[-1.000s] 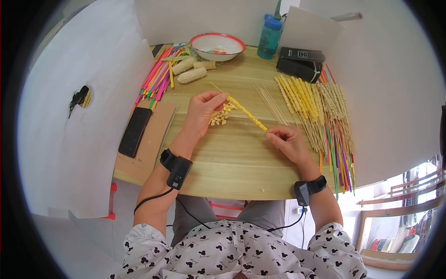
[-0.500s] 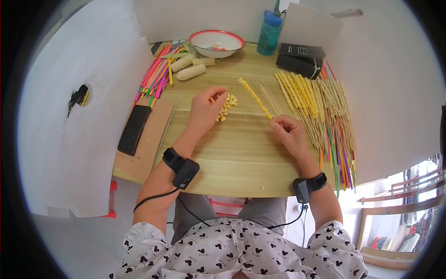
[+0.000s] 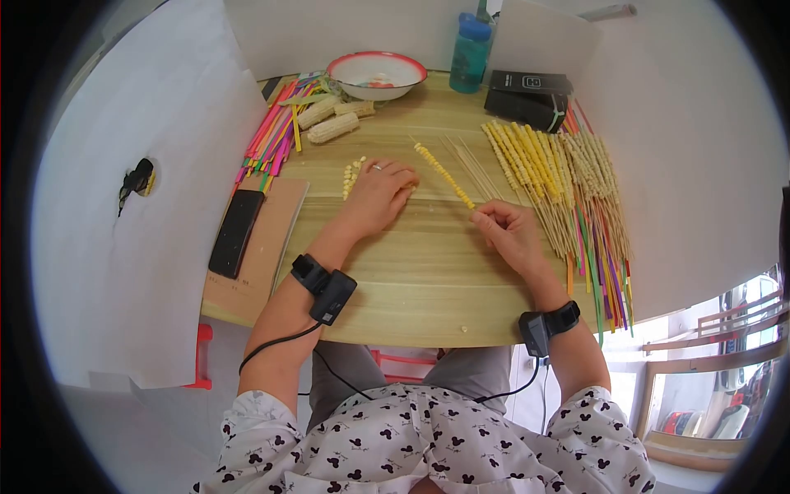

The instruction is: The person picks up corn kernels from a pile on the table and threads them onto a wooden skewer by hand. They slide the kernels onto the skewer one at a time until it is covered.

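My right hand (image 3: 508,232) pinches the lower end of a skewer of yellow corn kernels (image 3: 444,175), which slants up and to the left above the table. My left hand (image 3: 381,196) is lowered over the small heap of loose corn kernels (image 3: 351,175), fingers curled down around part of it. Pale kernels show at its fingertips and to the left of the hand; those under the palm are hidden. Several bare skewers (image 3: 475,167) lie just beyond the right hand.
Filled kernel skewers (image 3: 527,165) and colored strips (image 3: 605,280) lie at right. Stripped cobs (image 3: 333,128), an enamel basin (image 3: 377,76), a blue bottle (image 3: 471,56) and a black box (image 3: 527,103) stand at the back. A phone (image 3: 236,233) rests on a brown notebook (image 3: 282,210) at left.
My left hand has turned palm down and moved onto the kernel heap, covering much of it. The right hand still holds the skewer, shifted slightly left in view.
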